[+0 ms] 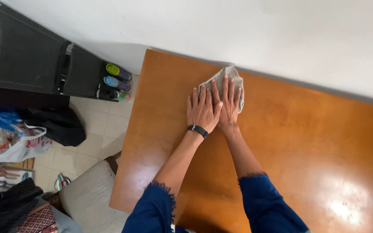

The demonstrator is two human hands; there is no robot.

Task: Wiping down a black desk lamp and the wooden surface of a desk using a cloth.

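A grey cloth lies flat on a polished orange-brown wooden table, close to the far edge by the white wall. My right hand presses flat on the cloth with fingers spread. My left hand, with a black band on the wrist, lies beside it, partly overlapping the right hand, fingertips on the cloth's left edge. Both arms wear blue sleeves with frayed cuffs.
Left of the table, dark cases stand on the tiled floor with several bottles beside them. A black bag, a white plastic bag and a pale cushioned seat sit nearer the left.
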